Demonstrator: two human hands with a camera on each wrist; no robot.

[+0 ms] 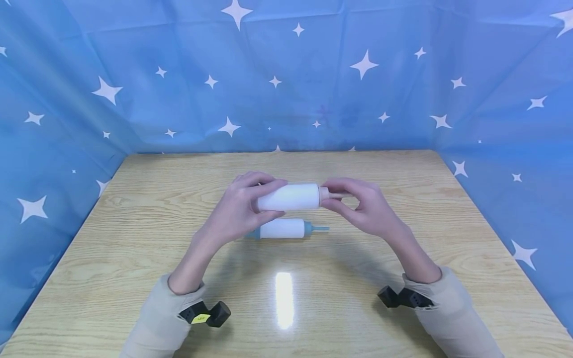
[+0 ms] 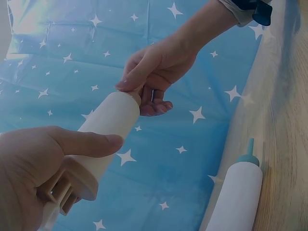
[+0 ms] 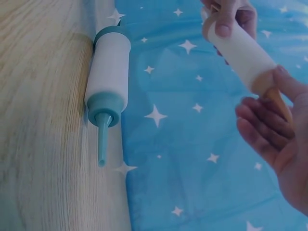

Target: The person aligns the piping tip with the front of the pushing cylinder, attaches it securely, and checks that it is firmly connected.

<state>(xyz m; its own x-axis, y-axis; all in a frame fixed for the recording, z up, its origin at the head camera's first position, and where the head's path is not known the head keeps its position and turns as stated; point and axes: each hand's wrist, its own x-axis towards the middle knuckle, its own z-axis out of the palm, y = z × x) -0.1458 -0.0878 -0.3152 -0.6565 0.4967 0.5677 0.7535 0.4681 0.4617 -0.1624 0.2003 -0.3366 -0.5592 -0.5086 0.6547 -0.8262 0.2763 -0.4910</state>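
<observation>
A white-barrelled syringe [image 1: 291, 197] with a beige nozzle and end collar is held roughly level above the table. My left hand [image 1: 241, 204] grips the barrel near its rear, where a beige flange [image 2: 77, 178] shows in the left wrist view. With thumb and fingers, my right hand [image 1: 364, 206] pinches the beige collar [image 3: 263, 83] at the nozzle end. Just below lies a second syringe [image 1: 283, 228] with blue-green ends; its slim nozzle [image 3: 102, 139] points right in the head view. My left hand partly hides its rear end there.
Both syringes are over a light wood-grain table [image 1: 156, 248]. A blue curtain [image 1: 277, 99] with white stars hangs behind the table and along its sides. A bright light reflection [image 1: 284, 301] lies on the tabletop near the front.
</observation>
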